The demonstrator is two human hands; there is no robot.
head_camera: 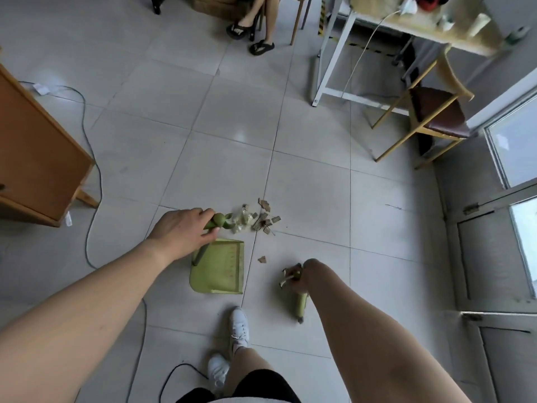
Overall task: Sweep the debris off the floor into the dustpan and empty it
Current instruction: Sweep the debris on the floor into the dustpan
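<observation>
A green dustpan [220, 271] rests on the tiled floor in front of my feet. My left hand [177, 231] grips the top of its long green handle [218, 222]. Just beyond the pan lies a small pile of debris [258, 219]: cardboard scraps and clear wrappers. One loose scrap [262, 259] sits to the right of the pan. My right hand [305, 274] is closed around the handle of a green broom [301, 305], whose head points down at the floor to the right of the pan.
A wooden cabinet [35, 146] stands at the left with a cable [90, 199] trailing along the floor. A white-framed table [343, 53] and a wooden chair [430, 117] stand at the back right. A seated person's feet [252, 36] are at the back. A door [499, 257] is on the right.
</observation>
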